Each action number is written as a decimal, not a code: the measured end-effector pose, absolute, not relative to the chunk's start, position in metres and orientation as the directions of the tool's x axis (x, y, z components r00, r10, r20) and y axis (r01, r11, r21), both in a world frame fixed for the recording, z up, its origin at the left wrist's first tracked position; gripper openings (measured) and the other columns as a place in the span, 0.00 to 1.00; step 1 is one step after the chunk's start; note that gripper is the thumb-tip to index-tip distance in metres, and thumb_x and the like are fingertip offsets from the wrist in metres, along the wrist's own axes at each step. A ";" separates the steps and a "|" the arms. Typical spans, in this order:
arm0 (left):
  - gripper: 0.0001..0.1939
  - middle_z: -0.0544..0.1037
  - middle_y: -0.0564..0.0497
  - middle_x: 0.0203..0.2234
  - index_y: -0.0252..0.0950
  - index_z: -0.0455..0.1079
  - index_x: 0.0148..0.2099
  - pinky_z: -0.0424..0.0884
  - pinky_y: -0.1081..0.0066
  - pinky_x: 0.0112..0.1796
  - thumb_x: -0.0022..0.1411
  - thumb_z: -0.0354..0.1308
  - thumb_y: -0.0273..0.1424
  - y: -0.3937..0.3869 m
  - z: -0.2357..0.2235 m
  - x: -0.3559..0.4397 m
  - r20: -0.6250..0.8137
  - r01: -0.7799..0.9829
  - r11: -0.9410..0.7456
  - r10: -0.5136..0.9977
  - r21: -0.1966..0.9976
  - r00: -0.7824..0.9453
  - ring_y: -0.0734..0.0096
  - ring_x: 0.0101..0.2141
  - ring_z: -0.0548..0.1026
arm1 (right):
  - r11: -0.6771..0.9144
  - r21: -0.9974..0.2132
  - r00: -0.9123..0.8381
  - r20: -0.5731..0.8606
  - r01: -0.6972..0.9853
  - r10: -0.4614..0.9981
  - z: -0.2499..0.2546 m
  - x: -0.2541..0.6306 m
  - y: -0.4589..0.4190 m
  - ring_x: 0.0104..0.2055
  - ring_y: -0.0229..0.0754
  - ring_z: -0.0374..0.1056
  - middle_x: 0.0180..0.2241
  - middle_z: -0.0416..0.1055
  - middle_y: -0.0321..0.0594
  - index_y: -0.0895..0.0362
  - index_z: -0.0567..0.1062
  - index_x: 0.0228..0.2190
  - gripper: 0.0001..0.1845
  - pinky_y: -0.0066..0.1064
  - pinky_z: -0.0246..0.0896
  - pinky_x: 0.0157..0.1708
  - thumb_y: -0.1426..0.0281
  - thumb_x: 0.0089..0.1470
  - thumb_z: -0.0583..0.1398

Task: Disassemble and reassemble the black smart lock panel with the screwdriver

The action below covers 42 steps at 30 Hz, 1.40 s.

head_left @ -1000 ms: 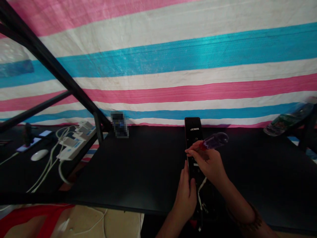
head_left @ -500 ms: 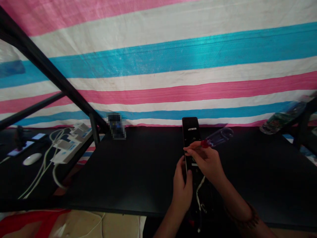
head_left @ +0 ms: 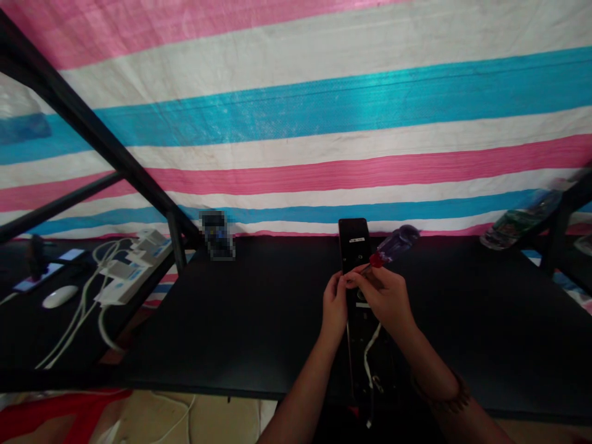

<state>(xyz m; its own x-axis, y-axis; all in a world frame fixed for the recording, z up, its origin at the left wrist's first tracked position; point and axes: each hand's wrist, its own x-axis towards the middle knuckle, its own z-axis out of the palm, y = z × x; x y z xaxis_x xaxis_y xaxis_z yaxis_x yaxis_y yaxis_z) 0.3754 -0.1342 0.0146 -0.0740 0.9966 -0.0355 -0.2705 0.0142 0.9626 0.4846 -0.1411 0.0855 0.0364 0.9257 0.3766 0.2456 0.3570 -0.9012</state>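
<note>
A long black device panel (head_left: 355, 246) with white labels lies lengthwise on the black table, and a white cable (head_left: 369, 354) trails over its near part. My right hand (head_left: 391, 296) is above the panel, its fingers closed round the shaft of a screwdriver (head_left: 393, 245). The clear handle with a red collar tilts up and away to the right. My left hand (head_left: 335, 308) is at the panel's left edge with its fingers pinched together, meeting my right fingertips near the screwdriver's tip. Whatever sits between those fingertips is too small to make out.
A plastic bottle (head_left: 520, 222) leans at the back right, and a pixelated object (head_left: 218, 235) stands at the back left. On the neighbouring left table are a power strip (head_left: 134, 271) with cables, a white mouse (head_left: 60, 296) and a phone (head_left: 41, 275). Striped sheeting (head_left: 296, 129) hangs behind.
My left hand has moved up along the panel's edge to meet my right fingertips. The screwdriver's handle has swung slightly left and upward, its shaft now pointing down toward the fingertips.
</note>
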 end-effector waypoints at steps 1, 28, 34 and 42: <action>0.23 0.82 0.41 0.47 0.33 0.76 0.50 0.69 0.59 0.56 0.66 0.57 0.47 -0.135 0.014 0.375 -0.033 -0.274 0.010 0.997 0.962 -0.077 0.55 0.50 0.78 | 0.358 -0.905 0.025 0.373 0.229 0.928 0.085 0.485 -0.142 0.30 0.44 0.77 0.29 0.79 0.41 0.56 0.79 0.33 0.11 0.34 0.76 0.35 0.61 0.60 0.64; 0.23 0.82 0.43 0.47 0.35 0.78 0.47 0.68 0.59 0.55 0.63 0.61 0.50 -0.139 0.011 0.378 -0.034 -0.341 -0.010 0.992 0.940 -0.121 0.55 0.50 0.78 | 0.361 -0.932 0.054 0.363 0.042 0.930 0.083 0.474 -0.144 0.34 0.46 0.81 0.33 0.82 0.42 0.54 0.78 0.37 0.10 0.33 0.78 0.36 0.60 0.58 0.67; 0.23 0.83 0.43 0.45 0.36 0.77 0.48 0.70 0.59 0.54 0.62 0.62 0.49 -0.139 0.011 0.378 -0.041 -0.342 -0.007 0.990 0.940 -0.134 0.54 0.49 0.78 | 0.382 -0.922 0.009 0.383 0.066 0.924 0.078 0.478 -0.144 0.38 0.46 0.81 0.37 0.82 0.45 0.54 0.79 0.38 0.11 0.35 0.78 0.41 0.60 0.63 0.63; 0.24 0.82 0.42 0.46 0.36 0.78 0.47 0.69 0.57 0.55 0.61 0.63 0.50 -0.138 0.009 0.378 -0.033 -0.335 -0.017 0.989 0.942 -0.143 0.53 0.51 0.78 | 0.394 -0.918 0.028 0.393 -0.044 0.919 0.080 0.475 -0.145 0.38 0.45 0.81 0.37 0.83 0.42 0.52 0.78 0.41 0.09 0.35 0.79 0.41 0.62 0.61 0.65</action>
<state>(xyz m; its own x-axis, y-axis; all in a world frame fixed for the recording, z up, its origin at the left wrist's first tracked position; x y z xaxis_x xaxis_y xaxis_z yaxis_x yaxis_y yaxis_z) 0.3780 -0.1379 0.0089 -0.1427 0.9892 -0.0327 -0.3353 -0.0172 0.9420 0.4747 -0.1447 0.0802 0.0278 0.9192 0.3928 -0.0444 0.3937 -0.9182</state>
